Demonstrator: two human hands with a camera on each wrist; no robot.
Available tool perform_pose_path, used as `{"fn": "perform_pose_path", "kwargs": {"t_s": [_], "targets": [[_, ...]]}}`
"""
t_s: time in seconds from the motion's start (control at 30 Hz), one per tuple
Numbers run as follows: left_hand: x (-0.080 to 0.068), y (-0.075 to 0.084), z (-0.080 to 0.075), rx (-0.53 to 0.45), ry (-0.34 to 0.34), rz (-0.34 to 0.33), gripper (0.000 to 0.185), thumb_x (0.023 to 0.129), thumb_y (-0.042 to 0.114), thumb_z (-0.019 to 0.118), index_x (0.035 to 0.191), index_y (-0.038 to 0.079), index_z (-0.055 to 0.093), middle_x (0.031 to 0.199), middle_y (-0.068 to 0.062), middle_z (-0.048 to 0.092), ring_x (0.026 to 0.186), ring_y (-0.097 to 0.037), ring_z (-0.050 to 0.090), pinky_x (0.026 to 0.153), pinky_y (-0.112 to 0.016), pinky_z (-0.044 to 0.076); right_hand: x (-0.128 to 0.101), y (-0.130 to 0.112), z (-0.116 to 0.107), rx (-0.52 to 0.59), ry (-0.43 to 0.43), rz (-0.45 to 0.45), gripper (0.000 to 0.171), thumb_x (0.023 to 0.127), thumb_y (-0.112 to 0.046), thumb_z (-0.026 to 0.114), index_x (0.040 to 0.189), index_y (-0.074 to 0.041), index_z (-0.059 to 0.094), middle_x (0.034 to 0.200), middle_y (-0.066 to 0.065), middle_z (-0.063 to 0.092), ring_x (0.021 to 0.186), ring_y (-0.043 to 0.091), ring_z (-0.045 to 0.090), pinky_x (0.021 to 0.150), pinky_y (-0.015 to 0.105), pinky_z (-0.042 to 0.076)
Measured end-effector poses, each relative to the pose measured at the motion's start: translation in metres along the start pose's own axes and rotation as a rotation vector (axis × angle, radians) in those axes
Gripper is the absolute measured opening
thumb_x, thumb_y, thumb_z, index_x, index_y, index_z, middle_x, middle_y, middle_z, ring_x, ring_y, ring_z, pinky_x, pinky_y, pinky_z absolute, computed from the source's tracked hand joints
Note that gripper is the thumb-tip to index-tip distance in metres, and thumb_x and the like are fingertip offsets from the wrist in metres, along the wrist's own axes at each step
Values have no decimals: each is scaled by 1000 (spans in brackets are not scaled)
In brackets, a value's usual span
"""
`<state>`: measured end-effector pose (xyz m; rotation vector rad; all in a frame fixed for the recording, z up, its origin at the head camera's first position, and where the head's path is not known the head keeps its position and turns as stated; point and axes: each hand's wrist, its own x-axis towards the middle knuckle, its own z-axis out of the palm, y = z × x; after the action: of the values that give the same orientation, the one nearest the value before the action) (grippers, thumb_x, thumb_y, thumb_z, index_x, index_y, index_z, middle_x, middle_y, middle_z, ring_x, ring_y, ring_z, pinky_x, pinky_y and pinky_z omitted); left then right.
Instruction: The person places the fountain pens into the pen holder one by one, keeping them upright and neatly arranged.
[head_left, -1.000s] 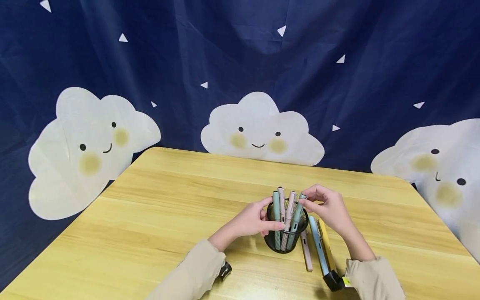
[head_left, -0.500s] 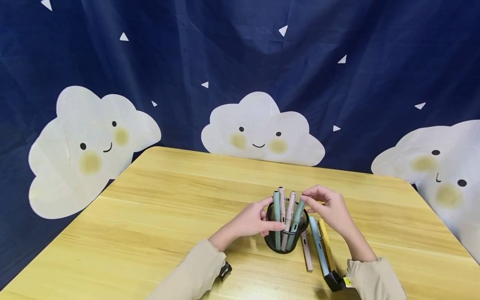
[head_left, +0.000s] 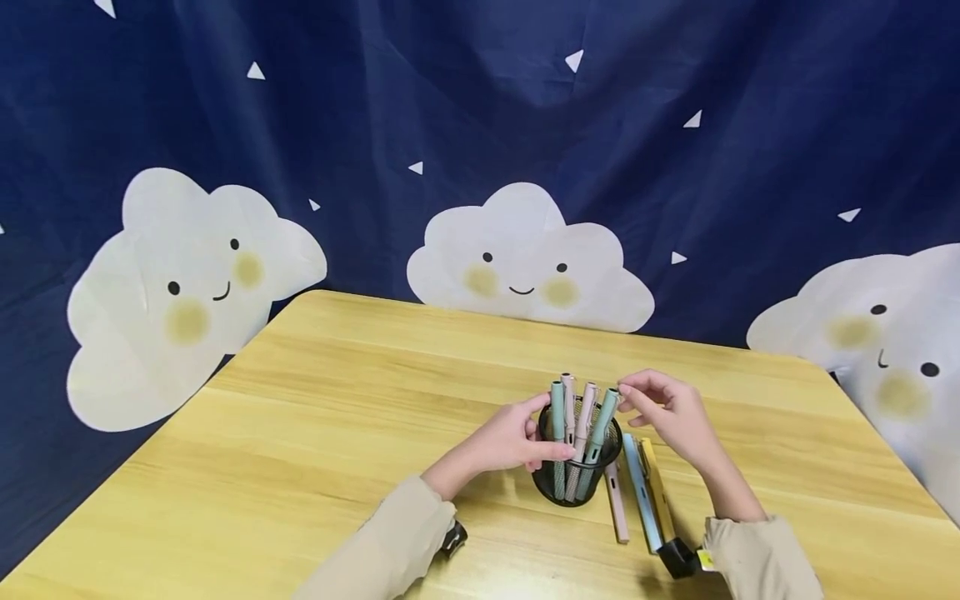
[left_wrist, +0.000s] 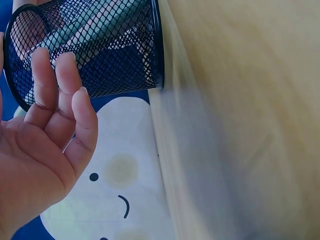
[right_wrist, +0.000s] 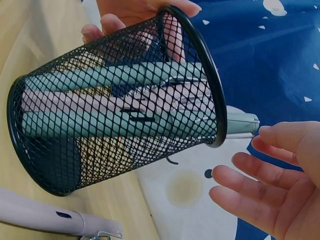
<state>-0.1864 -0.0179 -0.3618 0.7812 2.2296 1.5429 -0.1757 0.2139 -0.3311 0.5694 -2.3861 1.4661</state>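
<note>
Round black wire-mesh pen cup [head_left: 577, 467], smooth pastel pens [head_left: 597, 433], woodgrain table [head_left: 300, 433]

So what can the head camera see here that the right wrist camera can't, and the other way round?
Only the head view shows the whole wooden table, the cloud backdrop, the blue pen and yellow pen lying by the cup, and both sleeves. Only the right wrist view shows the pen barrels through the mesh down to the cup's base, and the right hand's open palm. Both show the black mesh cup, the left hand touching it, and the pink pen.
</note>
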Motion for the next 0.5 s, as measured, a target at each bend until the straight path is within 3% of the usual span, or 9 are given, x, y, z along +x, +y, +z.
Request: {"fn": "perform_pose_path", "kwargs": {"t_s": [0.5], "targets": [[3, -2, 0, -8, -13, -23, 85, 77, 27, 72, 140, 0, 22, 51, -8, 53, 54, -32, 60, 53, -38, 49, 1, 14, -9, -47, -83, 90, 17, 88, -5, 56, 97, 9, 59, 82, 14, 63, 67, 14, 62, 52, 31, 52]]}}
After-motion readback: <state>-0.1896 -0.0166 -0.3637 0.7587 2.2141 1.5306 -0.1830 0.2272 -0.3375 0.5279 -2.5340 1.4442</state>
